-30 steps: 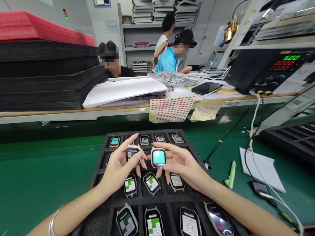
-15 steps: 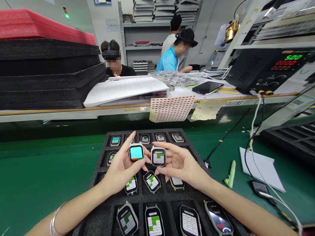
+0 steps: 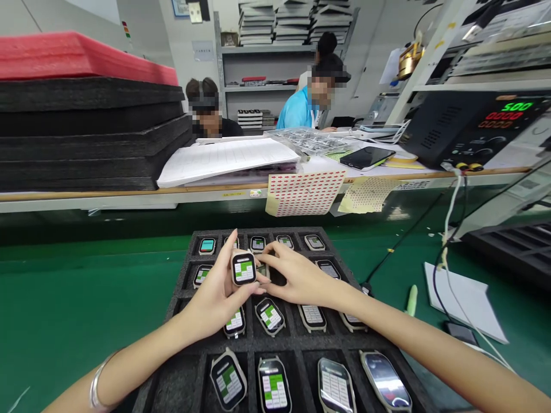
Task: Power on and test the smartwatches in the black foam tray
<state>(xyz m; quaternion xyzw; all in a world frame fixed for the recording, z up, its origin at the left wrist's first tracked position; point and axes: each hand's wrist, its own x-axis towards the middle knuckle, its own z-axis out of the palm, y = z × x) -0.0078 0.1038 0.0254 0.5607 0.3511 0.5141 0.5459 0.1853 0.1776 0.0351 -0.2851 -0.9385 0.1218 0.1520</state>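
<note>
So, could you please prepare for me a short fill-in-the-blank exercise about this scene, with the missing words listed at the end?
1. The left hand holds a watch whose screen shows white and ____ blocks.
2. In the row of the tray nearest to the camera, ____ watches can be seen.
3. The green digits on the power supply read ____.
4. The bracelet is worn on the person's ____ arm.

Missing words: green; four; 5.00; left.
</note>
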